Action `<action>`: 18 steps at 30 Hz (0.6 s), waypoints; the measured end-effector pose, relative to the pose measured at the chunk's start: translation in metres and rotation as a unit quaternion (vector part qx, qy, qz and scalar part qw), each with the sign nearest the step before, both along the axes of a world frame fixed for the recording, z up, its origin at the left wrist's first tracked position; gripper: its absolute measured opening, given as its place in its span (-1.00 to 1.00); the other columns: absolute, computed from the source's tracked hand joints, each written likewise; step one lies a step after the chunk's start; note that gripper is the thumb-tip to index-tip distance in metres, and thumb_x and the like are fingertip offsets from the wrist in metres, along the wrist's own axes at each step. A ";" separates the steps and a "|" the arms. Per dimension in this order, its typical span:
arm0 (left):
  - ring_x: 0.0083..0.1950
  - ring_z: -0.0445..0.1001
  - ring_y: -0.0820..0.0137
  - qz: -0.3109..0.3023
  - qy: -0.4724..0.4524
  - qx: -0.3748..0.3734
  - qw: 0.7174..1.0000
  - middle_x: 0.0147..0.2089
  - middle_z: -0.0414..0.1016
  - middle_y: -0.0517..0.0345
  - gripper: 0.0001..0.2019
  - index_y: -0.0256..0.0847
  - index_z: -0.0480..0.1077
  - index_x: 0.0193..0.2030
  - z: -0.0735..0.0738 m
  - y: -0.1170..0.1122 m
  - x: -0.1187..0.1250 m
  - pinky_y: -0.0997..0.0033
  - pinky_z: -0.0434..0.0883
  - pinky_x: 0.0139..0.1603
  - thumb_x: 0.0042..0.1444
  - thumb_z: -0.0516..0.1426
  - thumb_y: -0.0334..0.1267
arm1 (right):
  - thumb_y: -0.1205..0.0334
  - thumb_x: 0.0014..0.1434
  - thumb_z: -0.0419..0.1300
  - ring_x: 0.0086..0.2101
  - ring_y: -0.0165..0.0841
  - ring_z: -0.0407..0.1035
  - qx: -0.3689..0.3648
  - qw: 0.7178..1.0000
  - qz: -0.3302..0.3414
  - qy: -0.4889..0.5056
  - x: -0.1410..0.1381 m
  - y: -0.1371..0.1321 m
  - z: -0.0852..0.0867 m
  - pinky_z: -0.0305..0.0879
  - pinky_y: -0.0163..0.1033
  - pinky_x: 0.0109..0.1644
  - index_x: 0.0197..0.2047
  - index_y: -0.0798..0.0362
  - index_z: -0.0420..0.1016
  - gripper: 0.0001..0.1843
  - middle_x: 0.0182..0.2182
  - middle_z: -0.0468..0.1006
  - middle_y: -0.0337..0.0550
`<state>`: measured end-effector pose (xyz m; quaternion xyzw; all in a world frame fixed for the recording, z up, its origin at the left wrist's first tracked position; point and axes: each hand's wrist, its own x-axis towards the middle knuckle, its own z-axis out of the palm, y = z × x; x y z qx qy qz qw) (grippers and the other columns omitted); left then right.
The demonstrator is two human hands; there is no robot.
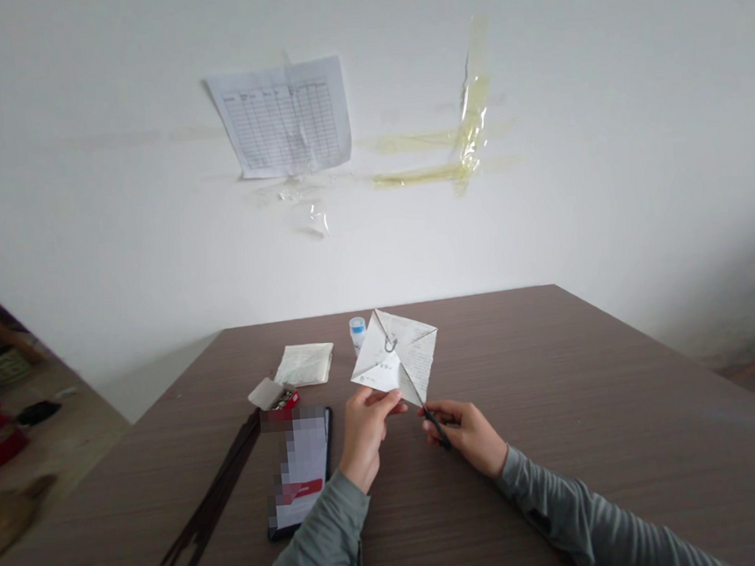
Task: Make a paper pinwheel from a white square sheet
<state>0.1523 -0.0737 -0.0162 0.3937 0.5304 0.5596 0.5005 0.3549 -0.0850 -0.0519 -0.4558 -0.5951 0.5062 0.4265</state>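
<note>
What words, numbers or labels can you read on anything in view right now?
Nothing can be quoted. The handwriting on the folded white paper is too small to read, as are the printed grid on the white sheet taped to the wall and the label on the small blue-capped bottle. The black smartphone's screen is pixelated.

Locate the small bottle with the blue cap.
In the head view, the bottle stands on the far part of the table, just behind the folded paper and right of the flat paper packet.
</note>
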 end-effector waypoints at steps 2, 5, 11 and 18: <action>-0.28 0.86 0.21 -0.001 -0.002 0.000 1.000 -0.33 0.77 0.11 -0.77 -0.15 0.62 -0.30 0.000 0.000 0.000 0.58 0.07 -0.57 0.05 0.56 -0.25 | -0.53 -0.01 0.67 -0.35 0.14 0.68 -0.004 1.000 0.000 -0.006 0.000 0.000 0.001 0.65 0.16 -0.20 -0.17 -0.09 0.95 -0.32 -0.46 0.77 0.04; -0.31 0.84 0.23 -0.001 -0.007 0.001 1.000 -0.33 0.76 0.12 -0.78 -0.15 0.63 -0.29 0.000 0.000 0.000 0.58 0.06 -0.57 0.04 0.55 -0.24 | -0.58 -0.04 0.67 -0.34 0.15 0.69 -0.010 1.000 -0.004 -0.012 0.000 0.000 0.002 0.67 0.16 -0.17 -0.17 -0.09 0.95 -0.27 -0.46 0.78 0.04; -0.31 0.84 0.25 0.001 -0.015 0.002 1.000 -0.30 0.79 0.12 -0.77 -0.18 0.68 -0.22 -0.001 0.000 -0.001 0.58 0.05 -0.57 0.03 0.56 -0.26 | -0.54 -0.05 0.68 -0.35 0.12 0.67 -0.013 1.000 -0.001 -0.002 -0.001 0.000 0.002 0.66 0.18 -0.12 -0.21 -0.10 0.93 -0.32 -0.45 0.79 0.03; -0.33 0.82 0.25 0.024 0.009 -0.005 1.000 -0.30 0.82 0.13 -0.82 -0.16 0.70 -0.29 -0.003 0.002 -0.007 0.55 0.23 -0.55 0.07 0.59 -0.31 | -0.39 -0.03 0.70 -0.44 0.00 0.62 -0.007 1.000 -0.014 0.014 0.005 0.004 -0.008 0.64 0.10 -0.22 -0.19 -0.07 0.93 -0.41 -0.49 0.76 -0.02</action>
